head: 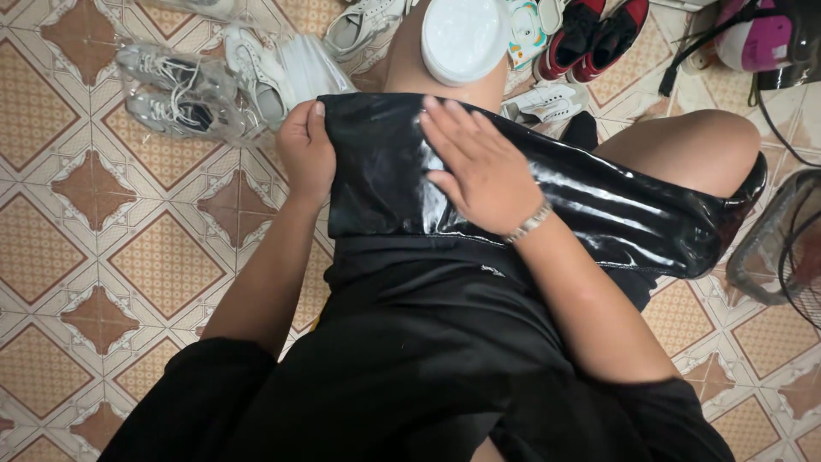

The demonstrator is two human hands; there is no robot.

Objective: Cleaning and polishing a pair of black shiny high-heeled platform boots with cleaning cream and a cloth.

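Observation:
A shiny black plastic sheet (599,205) lies draped over my lap and knees. My left hand (306,152) grips its upper left edge, thumb on top. My right hand (481,167), a metal bracelet on the wrist, lies flat on the sheet with fingers spread, pressing it down. A round white lid or container (462,36) rests on my knee just beyond the sheet's top edge.
Patterned floor tiles (111,257) surround me. White sneakers in clear plastic (180,94) lie at upper left, more white shoes (363,21) and a red-and-black pair (594,34) at the top. A wire fan guard (787,248) stands at right, a pink object (753,38) at upper right.

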